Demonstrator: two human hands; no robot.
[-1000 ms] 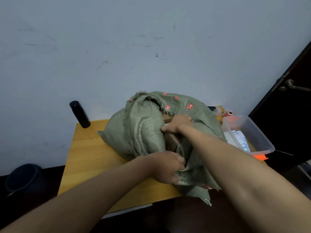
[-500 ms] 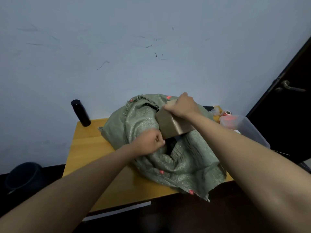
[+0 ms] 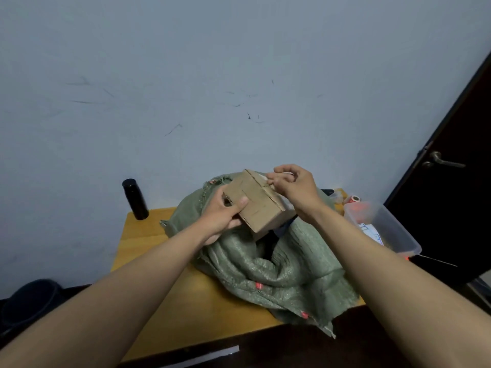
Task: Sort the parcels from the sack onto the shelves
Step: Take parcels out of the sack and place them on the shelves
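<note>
The cardboard parcel (image 3: 259, 204) has come clear of the green sack (image 3: 281, 264) since 0.5 s ago — 1 parcel now ready for a shelf, none in view. Centre frame, the left hand (image 3: 221, 217) grips its near end; the right hand (image 3: 295, 188) pinches its far edge. The sack's mouth gapes, contents dark. Right edge — a clear tub (image 3: 396, 229) holding papers.

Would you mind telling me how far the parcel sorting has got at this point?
Done: one brown cardboard parcel is lifted clear of the green woven sack on the yellow wooden table. In hand: the left hand grips its near end; the right hand pinches its top. Left: no shelves are in view, so nothing looks shelved; the sack still looks bulky.
</note>
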